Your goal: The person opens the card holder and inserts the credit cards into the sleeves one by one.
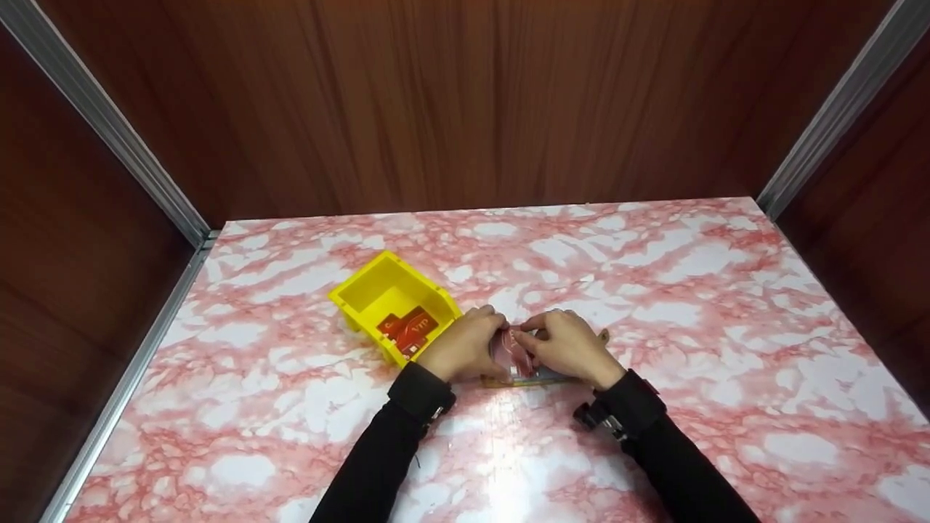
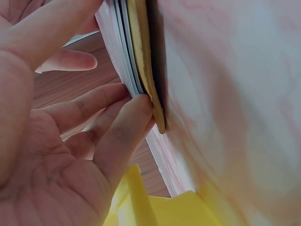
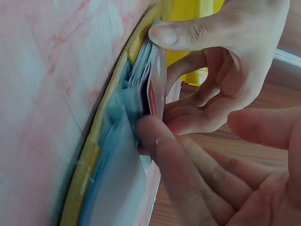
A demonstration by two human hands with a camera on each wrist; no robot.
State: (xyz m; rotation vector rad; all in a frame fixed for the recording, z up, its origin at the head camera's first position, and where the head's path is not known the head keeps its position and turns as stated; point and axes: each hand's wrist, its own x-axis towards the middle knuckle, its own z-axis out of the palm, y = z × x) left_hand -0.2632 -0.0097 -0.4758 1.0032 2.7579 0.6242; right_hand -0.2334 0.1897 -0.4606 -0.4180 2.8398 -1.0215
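A card holder [image 3: 106, 106] with a tan cover lies spread on the table, its clear sleeves filled with cards. My left hand [image 1: 471, 345] grips its left edge. In the right wrist view the left thumb [image 3: 164, 35] presses on the stacked sleeves, the other fingers behind them. A red card [image 1: 508, 356], dulled by clear plastic, faces up between the hands. My right hand [image 1: 567, 347] pinches near this card's upper edge, with fingertips [image 3: 153, 127] against it in the right wrist view. The holder's right half is partly covered by the right hand.
A yellow bin [image 1: 358, 280] stands directly left of the left hand, angled on the table, with several red cards [image 1: 415, 329] inside, one printed VIP. The marbled pink table [image 1: 654, 261] is bounded by wood panels [image 1: 465, 102] at the back and sides.
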